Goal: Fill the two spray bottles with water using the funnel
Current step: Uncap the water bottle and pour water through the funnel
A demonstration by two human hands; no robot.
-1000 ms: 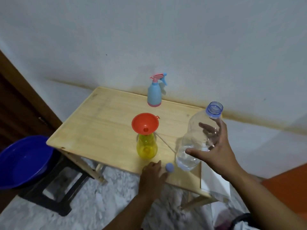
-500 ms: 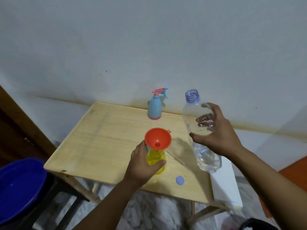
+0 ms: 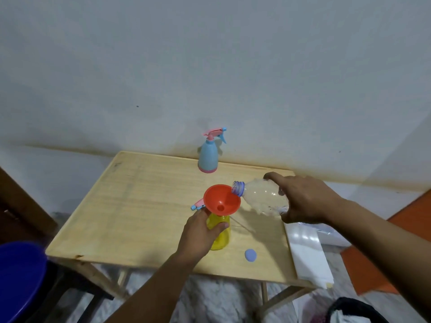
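A wooden table stands against a pale wall. Near the table's middle, toward the near edge, a yellow bottle stands upright with an orange funnel seated in its neck. The left hand is wrapped around the yellow bottle from the near left side, with the thumb across the bottle's front and the other fingers hidden behind it. Behind the funnel's left rim, a pink and blue spray head shows just beside the left hand's fingertips; whether it lies on the table or is touched cannot be told.

The right hand is closed around the base half of a clear water bottle, index finger on top and thumb beneath. The water bottle is tipped to the left, nearly level, and its open blue-ringed mouth rests at the funnel's right rim. The water inside looks frothy and fills much of the tilted body; no stream is clear enough to tell.

At the far edge of the table, close to the wall, a blue bottle stands upright with its pink trigger head fitted. A blue cap lies flat on the table to the near right of the yellow bottle, apart from it. White sheets overhang the table's right edge. A blue basin sits low at the near left, beside the table.
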